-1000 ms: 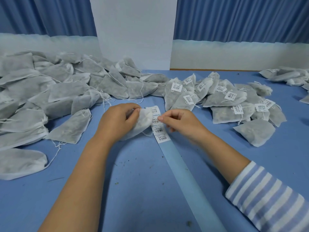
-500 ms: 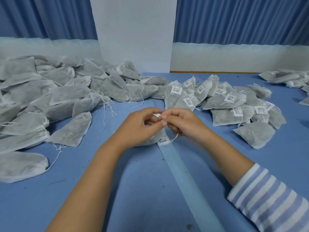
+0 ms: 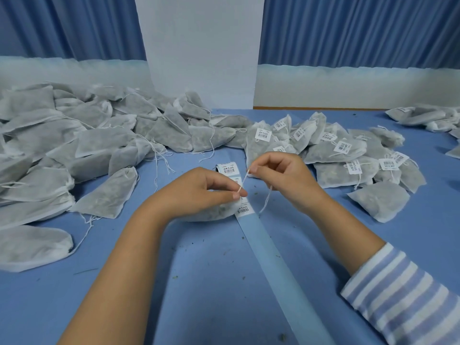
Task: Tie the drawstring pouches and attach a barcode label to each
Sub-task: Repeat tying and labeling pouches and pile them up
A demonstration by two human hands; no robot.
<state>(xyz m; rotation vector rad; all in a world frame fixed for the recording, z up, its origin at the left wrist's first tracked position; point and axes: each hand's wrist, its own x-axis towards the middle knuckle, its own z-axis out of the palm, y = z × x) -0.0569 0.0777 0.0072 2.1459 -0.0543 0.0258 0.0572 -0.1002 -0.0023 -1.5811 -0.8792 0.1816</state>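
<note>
The left hand (image 3: 199,192) covers most of the pouch (image 3: 213,213) and part of the label strip (image 3: 270,257), the strip runs off the bottom edge, the big pile (image 3: 62,145) is cut off on the left, and the label print is too small to read.

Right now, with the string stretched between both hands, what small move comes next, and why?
Probably pull the right hand away to tighten the closure: the thin white drawstring runs taut from its pinch to the left hand, which pinches it at the neck of the grey fabric pouch, its tail hanging loose.
</note>
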